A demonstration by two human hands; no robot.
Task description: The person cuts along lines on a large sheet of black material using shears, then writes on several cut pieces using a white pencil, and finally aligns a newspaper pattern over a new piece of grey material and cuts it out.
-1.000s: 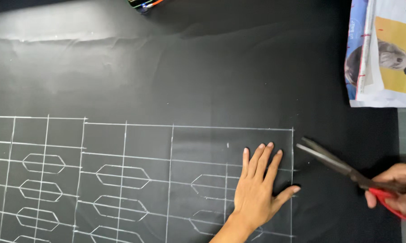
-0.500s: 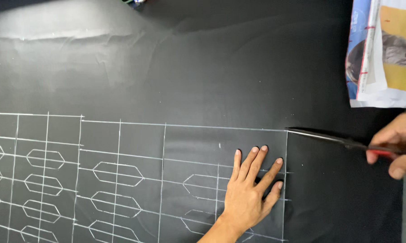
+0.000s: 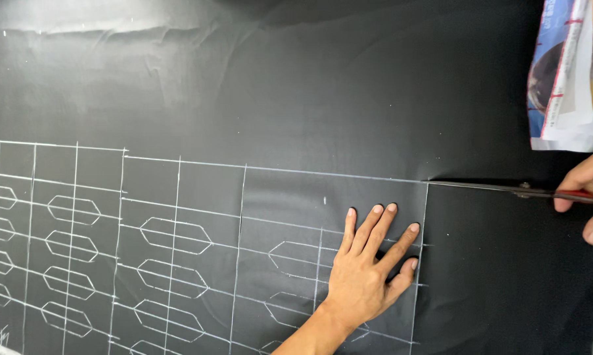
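Left hand [image 3: 365, 276] flat, fingers spread, pinning black cloth [image 3: 296, 92] lower centre by the chalk grid [image 3: 178, 223]. Right hand [image 3: 589, 200] grips scissors [image 3: 506, 190], blades nearly closed on top line, right edge.

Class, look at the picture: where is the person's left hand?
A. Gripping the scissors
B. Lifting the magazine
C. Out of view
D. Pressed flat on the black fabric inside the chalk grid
D: the left hand lies flat, fingers spread, on the black fabric beside the chalk grid's right edge, while the right hand holds the scissors.

Single head view, looking steeply down, close over black fabric [image 3: 349, 85]
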